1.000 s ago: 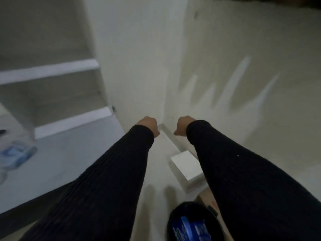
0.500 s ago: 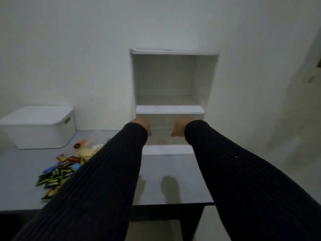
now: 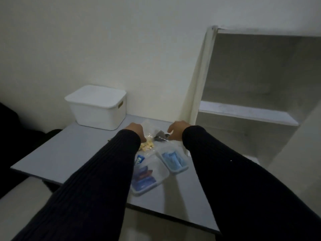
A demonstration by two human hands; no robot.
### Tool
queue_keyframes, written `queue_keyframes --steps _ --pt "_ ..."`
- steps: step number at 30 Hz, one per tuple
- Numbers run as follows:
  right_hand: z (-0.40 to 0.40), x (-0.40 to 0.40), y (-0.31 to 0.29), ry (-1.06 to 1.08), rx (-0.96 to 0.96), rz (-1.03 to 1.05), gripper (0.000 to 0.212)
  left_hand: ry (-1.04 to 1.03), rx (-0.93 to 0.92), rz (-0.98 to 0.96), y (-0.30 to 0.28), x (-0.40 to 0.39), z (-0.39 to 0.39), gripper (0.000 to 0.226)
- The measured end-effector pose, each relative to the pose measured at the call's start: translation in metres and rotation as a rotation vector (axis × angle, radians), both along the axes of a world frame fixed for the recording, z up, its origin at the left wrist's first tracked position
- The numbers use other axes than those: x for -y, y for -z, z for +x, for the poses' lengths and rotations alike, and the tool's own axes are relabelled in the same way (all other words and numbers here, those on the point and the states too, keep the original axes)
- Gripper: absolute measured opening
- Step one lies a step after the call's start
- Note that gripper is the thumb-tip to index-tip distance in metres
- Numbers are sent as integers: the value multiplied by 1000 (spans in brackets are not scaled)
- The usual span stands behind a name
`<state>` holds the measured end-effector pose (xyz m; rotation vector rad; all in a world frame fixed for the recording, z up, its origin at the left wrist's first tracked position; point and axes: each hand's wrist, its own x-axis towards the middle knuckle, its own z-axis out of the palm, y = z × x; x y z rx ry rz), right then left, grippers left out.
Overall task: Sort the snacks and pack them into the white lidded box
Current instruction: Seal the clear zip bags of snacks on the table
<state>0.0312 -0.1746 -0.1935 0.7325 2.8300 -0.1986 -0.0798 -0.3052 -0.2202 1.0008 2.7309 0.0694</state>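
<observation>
The white lidded box [image 3: 95, 106] stands at the back left of the grey table [image 3: 69, 153], lid on. My left hand [image 3: 136, 130] hovers with fingers curled down over a clear bag of yellow snack pieces [image 3: 147, 146]; its fingertips are hidden. My right hand [image 3: 177, 130] is curled beside a clear bag with dark pieces [image 3: 160, 136], thumb touching it. Nearer me lie two clear tubs with blue packets, one on the right [image 3: 174, 160] and one closer [image 3: 147, 179], and a loose blue packet [image 3: 139, 160]. My left sleeve hides the other snacks.
A white open shelf unit [image 3: 246, 112] stands against the wall to the right of the table. A dark shape [image 3: 10, 122] sits at the left edge. The table's front edge [image 3: 173, 214] runs close below the tubs.
The view has swung from the wall and shelf round to the table. Both hands have dropped from held-out fists to the snack bags, and the tubs have come into sight.
</observation>
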Motion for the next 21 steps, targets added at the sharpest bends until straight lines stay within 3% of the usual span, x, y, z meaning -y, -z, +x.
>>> queue_keyframes --steps 11,21 --pt "-162 -79 108 147 -162 -393 72 -22 193 90 87 -60 -151 67" --pt "-197 -117 178 434 -403 -762 77 -152 492 347 153 -128 -231 70"
